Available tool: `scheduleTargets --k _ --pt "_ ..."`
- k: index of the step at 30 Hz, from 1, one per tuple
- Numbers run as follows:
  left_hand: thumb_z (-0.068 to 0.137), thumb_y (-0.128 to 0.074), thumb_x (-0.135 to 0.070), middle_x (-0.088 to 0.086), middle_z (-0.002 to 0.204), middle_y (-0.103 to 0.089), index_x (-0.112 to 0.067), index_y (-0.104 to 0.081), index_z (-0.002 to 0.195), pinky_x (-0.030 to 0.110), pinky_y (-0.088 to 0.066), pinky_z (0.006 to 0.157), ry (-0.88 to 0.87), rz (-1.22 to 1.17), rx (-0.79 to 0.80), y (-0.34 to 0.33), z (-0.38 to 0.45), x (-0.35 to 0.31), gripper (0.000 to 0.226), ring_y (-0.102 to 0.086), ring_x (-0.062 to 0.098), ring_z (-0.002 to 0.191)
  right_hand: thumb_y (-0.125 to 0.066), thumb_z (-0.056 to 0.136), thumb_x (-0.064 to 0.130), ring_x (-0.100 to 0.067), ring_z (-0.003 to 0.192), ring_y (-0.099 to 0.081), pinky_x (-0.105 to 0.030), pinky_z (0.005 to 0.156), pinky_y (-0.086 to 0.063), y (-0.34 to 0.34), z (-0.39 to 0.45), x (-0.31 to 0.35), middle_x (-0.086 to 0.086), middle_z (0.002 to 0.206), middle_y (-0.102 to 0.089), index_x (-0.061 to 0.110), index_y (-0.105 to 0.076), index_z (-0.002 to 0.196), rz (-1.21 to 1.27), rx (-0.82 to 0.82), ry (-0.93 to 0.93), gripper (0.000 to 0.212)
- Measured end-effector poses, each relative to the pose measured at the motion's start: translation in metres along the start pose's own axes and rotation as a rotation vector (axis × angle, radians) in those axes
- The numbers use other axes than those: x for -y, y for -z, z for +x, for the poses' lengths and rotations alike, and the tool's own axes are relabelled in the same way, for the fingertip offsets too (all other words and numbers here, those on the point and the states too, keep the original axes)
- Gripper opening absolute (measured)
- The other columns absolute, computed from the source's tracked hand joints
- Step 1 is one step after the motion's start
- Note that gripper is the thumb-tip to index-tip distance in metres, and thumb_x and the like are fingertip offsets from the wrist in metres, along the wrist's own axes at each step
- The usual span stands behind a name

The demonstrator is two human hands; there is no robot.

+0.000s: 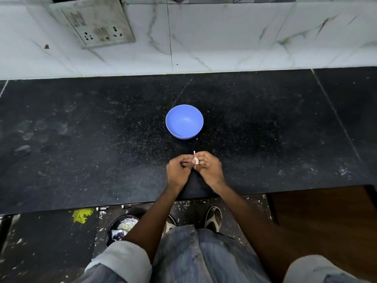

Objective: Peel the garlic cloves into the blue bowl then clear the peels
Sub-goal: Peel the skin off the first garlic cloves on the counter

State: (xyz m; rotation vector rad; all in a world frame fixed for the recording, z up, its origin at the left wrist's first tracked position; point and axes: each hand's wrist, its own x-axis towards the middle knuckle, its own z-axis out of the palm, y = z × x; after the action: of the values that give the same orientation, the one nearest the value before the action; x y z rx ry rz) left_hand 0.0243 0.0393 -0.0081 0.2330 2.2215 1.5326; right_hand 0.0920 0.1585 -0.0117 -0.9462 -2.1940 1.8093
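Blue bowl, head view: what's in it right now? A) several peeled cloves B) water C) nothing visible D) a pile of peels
C: the blue bowl shows only its bare blue inside, while the one garlic clove in view is pinched between the left hand and the right hand, nearer the counter edge than the bowl.

black counter (pixel 81 139), marble wall (pixel 224 37)
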Motion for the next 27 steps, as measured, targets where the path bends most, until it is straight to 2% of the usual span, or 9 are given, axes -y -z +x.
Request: scheduleTargets --k 3,6,9,12,15,20,24,27 --pt "0.088 -0.084 -0.013 -0.01 0.089 -0.08 -0.018 -0.083 0.098 0.023 -0.061 0.082 0.013 -0.03 -0.025 0.001 -0.001 -0.001 0.012 -0.076 0.003 0.082 -0.072 0.082 -0.01 -0.015 0.097 -0.074 -0.032 0.091 -0.06 0.003 0.001 0.006 -0.003 0.099 -0.078 0.012 -0.07 0.112 0.058 0.021 0.005 0.037" --pt "0.089 -0.08 -0.009 -0.011 0.088 -0.08 -0.023 -0.083 0.099 0.03 -0.062 0.084 0.005 -0.043 -0.024 0.001 0.0 0.0 0.017 -0.077 0.008 0.083 -0.071 0.089 -0.007 -0.014 0.1 -0.075 -0.027 0.089 -0.059 0.006 0.003 0.012 -0.006 0.105 -0.078 0.01 -0.066 0.124 0.205 0.028 -0.071 0.039" --pt "0.089 -0.075 -0.005 -0.01 0.087 -0.08 -0.025 -0.083 0.101 0.034 -0.062 0.087 0.002 -0.043 -0.012 0.002 0.001 0.001 0.024 -0.077 0.014 0.084 -0.071 0.09 -0.006 -0.013 0.094 -0.075 -0.024 0.087 -0.058 0.005 0.005 0.016 -0.011 0.102 -0.079 0.005 -0.071 0.117 0.27 0.022 -0.132 0.029" --pt "0.089 -0.081 -0.012 -0.005 0.083 -0.08 -0.024 -0.083 0.103 0.035 -0.062 0.087 0.013 -0.099 -0.021 0.002 0.003 -0.001 0.018 -0.077 0.014 0.082 -0.071 0.091 -0.005 -0.015 0.091 -0.075 -0.024 0.085 -0.059 0.002 0.005 0.019 -0.013 0.099 -0.079 0.001 -0.074 0.11 0.298 0.028 -0.15 0.019" --pt "0.085 -0.085 -0.01 -0.004 0.09 -0.081 -0.016 -0.083 0.102 0.038 -0.063 0.088 0.028 -0.173 -0.027 0.001 0.003 -0.005 0.018 -0.079 0.016 0.085 -0.069 0.093 -0.005 -0.017 0.094 -0.074 -0.024 0.083 -0.06 0.005 0.006 0.024 -0.017 0.104 -0.077 -0.002 -0.072 0.115 0.353 0.056 -0.19 0.022" --pt "0.08 -0.089 -0.006 -0.003 0.088 -0.081 -0.015 -0.083 0.098 0.038 -0.064 0.086 0.042 -0.207 -0.046 0.003 0.002 -0.008 0.021 -0.079 0.019 0.084 -0.064 0.096 -0.006 -0.024 0.109 -0.073 -0.03 0.096 -0.058 0.007 0.007 0.026 -0.018 0.112 -0.076 -0.002 -0.069 0.121 0.458 0.117 -0.281 0.026" --pt "0.077 -0.092 -0.007 -0.003 0.086 -0.081 -0.016 -0.082 0.097 0.036 -0.064 0.083 0.009 -0.194 -0.052 0.003 0.001 -0.009 0.024 -0.078 0.017 0.08 -0.062 0.096 -0.006 -0.022 0.105 -0.074 -0.027 0.091 -0.059 0.009 0.011 0.03 -0.02 0.113 -0.075 -0.003 -0.068 0.123 0.585 0.153 -0.343 0.027" --pt "0.077 -0.092 -0.007 -0.002 0.086 -0.081 -0.018 -0.081 0.098 0.037 -0.064 0.082 0.007 -0.17 -0.035 0.005 0.003 -0.008 0.026 -0.078 0.021 0.08 -0.062 0.096 -0.007 -0.021 0.101 -0.074 -0.027 0.088 -0.059 0.009 0.011 0.032 -0.019 0.112 -0.075 0.001 -0.07 0.116 0.567 0.155 -0.339 0.023"
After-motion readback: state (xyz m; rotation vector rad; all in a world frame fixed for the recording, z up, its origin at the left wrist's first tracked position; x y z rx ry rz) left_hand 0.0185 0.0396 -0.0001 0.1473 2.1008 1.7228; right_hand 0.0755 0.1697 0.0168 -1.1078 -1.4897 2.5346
